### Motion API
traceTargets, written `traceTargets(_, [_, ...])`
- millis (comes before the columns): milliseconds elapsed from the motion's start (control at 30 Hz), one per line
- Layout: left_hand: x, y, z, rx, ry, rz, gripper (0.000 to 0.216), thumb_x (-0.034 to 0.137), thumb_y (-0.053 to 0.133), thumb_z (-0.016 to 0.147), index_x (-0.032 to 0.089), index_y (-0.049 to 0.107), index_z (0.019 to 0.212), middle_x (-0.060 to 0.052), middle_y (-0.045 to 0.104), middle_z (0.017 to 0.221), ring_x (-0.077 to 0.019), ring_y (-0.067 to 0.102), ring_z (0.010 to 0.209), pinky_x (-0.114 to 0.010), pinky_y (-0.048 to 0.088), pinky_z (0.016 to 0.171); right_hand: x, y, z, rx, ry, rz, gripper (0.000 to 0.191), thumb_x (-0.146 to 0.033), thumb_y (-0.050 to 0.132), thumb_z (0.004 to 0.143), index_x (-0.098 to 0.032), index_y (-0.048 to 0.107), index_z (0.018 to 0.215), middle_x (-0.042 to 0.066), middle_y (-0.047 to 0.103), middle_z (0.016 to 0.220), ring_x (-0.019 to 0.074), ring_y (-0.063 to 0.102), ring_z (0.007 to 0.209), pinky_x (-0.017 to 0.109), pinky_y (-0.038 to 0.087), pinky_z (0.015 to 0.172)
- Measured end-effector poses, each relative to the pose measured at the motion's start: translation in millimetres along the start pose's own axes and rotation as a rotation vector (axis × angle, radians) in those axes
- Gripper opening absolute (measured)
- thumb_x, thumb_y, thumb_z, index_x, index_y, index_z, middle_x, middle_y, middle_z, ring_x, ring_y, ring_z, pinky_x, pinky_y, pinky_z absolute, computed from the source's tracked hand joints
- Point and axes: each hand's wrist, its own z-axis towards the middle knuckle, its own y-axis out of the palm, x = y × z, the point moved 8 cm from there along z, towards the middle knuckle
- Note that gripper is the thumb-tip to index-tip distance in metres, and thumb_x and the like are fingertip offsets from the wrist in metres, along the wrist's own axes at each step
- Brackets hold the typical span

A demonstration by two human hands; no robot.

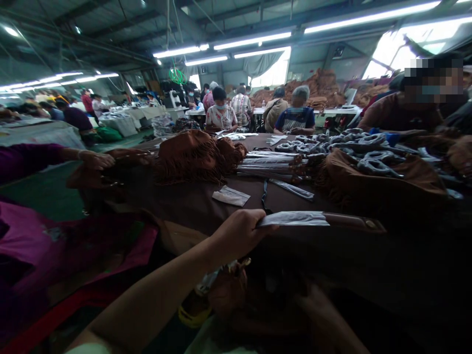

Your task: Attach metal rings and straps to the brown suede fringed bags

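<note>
My left hand [241, 230] is closed around one end of a brown strap [350, 222], partly wrapped in white paper [295, 219]. The strap points right over the dark table, and a round metal stud shows near its far end. Low in the view, my right hand [313, 300] is in shadow beside a brown bag [228, 290] at my lap; its fingers are too dark and blurred to make out. Just beyond my left hand, a flat piece of white wrapping [231, 195] and a thin dark cord [264, 194] lie on the table.
Across the brown-covered table [177, 204] lie fringed brown pieces [188, 155], a stack of wrapped straps [269, 164] and several grey wrapped coils [379, 160]. At left, a co-worker's hand [96, 160] holds brown material. Other people sit at the table's far side and right.
</note>
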Motion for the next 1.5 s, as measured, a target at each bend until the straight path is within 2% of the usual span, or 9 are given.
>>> traceTargets(167, [14, -23, 6, 0.042, -0.005, 0.075, 0.04, 0.051, 0.047, 0.089, 0.016, 0.055, 0.073, 0.004, 0.047, 0.061, -0.0112, 0.043, 0.059, -0.024, 0.025, 0.054, -25, -49, -30, -0.188, -0.048, 0.209, 0.063, -0.033, 0.068, 0.059, -0.019, 0.061, 0.12, 0.01, 0.067, 0.114, 0.0341, 0.059, 0.109, 0.043, 0.048, 0.09])
traceTargets(300, [20, -22, 12, -0.046, 0.015, 0.171, 0.039, 0.05, 0.047, 0.09, 0.016, 0.056, 0.071, 0.003, 0.051, 0.062, -0.0122, 0.047, 0.059, -0.024, 0.024, 0.055, -42, -75, -29, -0.076, -0.121, 0.1, 0.046, -0.038, 0.074, 0.059, -0.02, 0.067, 0.101, 0.009, 0.068, 0.103, 0.0305, 0.062, 0.099, 0.038, 0.049, 0.084])
traceTargets(600, [-36, 17, 15, -0.24, -0.102, 0.39, 0.03, 0.042, 0.053, 0.087, 0.017, 0.056, 0.069, -0.001, 0.059, 0.065, -0.0142, 0.051, 0.06, -0.025, 0.024, 0.055, -5, -56, -25, 0.0, -0.071, 0.699, 0.088, -0.053, 0.085, 0.042, -0.025, 0.058, 0.121, 0.01, 0.063, 0.112, 0.0333, 0.057, 0.108, 0.044, 0.048, 0.089])
traceTargets(733, [-33, 20, 18, -0.246, -0.097, 0.369, 0.031, 0.042, 0.053, 0.087, 0.017, 0.055, 0.07, 0.001, 0.057, 0.064, -0.0128, 0.05, 0.06, -0.024, 0.024, 0.055, -12, -63, -19, 0.042, -0.088, 0.828, 0.069, -0.068, 0.074, 0.053, -0.023, 0.065, 0.105, 0.005, 0.064, 0.087, 0.0245, 0.062, 0.08, 0.041, 0.052, 0.077])
traceTargets(833, [-27, 24, 20, -0.264, -0.069, 0.351, 0.035, 0.046, 0.049, 0.089, 0.018, 0.054, 0.07, 0.001, 0.057, 0.064, -0.0125, 0.05, 0.061, -0.023, 0.024, 0.054, -21, -60, -13, 0.016, -0.05, 0.878, 0.044, -0.059, 0.072, 0.064, -0.019, 0.063, 0.081, 0.002, 0.061, 0.067, 0.0185, 0.059, 0.062, 0.035, 0.051, 0.063])
traceTargets(1100, [-32, 45, 16, -0.333, -0.033, 0.457, 0.029, 0.046, 0.051, 0.088, 0.02, 0.058, 0.077, -0.002, 0.066, 0.076, -0.0169, 0.058, 0.07, -0.024, 0.031, 0.06, -28, -62, -18, 0.136, 0.095, 1.13, 0.041, -0.045, 0.07, 0.071, -0.021, 0.064, 0.103, 0.006, 0.067, 0.086, 0.0217, 0.063, 0.076, 0.039, 0.055, 0.068])
traceTargets(1267, [-38, 54, 18, -0.407, 0.001, 0.556, 0.026, 0.044, 0.054, 0.086, 0.02, 0.06, 0.077, -0.004, 0.065, 0.073, -0.0196, 0.061, 0.07, -0.025, 0.035, 0.061, -28, -64, -16, 0.18, 0.14, 1.023, 0.025, -0.04, 0.075, 0.067, -0.022, 0.06, 0.078, -0.004, 0.058, 0.069, 0.0155, 0.057, 0.064, 0.034, 0.055, 0.062])
traceTargets(1367, [-29, 50, 23, -0.455, 0.045, 0.574, 0.027, 0.047, 0.057, 0.082, 0.021, 0.062, 0.083, -0.005, 0.066, 0.078, -0.0226, 0.062, 0.075, -0.027, 0.039, 0.065, -23, -66, -11, 0.218, 0.163, 0.962, 0.033, -0.041, 0.08, 0.059, -0.02, 0.055, 0.066, -0.006, 0.049, 0.058, 0.0119, 0.05, 0.052, 0.031, 0.053, 0.052])
traceTargets(1500, [23, 50, 38, -0.378, 0.222, 0.52, 0.062, 0.056, 0.073, 0.065, 0.021, 0.059, 0.114, -0.011, 0.061, 0.116, -0.0305, 0.054, 0.109, -0.037, 0.038, 0.094, -26, -68, -9, 0.23, 0.14, 0.872, 0.036, -0.043, 0.081, 0.055, -0.02, 0.055, 0.064, -0.004, 0.052, 0.057, 0.0131, 0.051, 0.05, 0.029, 0.049, 0.049])
